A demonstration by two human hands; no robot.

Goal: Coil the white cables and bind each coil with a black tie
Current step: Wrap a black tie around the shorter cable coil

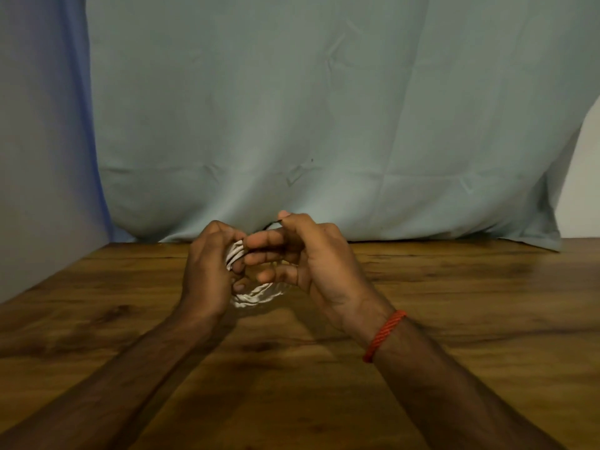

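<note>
No word, label, brand or number can be read on the white cable (pixel 256 295) between the left hand (pixel 207 274) and right hand (pixel 305 254), the counter (pixel 454 303) beneath or the cloth (pixel 324 108) beyond.

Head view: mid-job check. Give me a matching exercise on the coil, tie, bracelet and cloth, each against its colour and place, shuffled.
1 coil
2 tie
3 bracelet
4 cloth

A red, round the right wrist
B pale, hanging behind the table
C white, held in the left hand
D black, pinched by the right hand

Pairs: 1-C, 2-D, 3-A, 4-B
</note>
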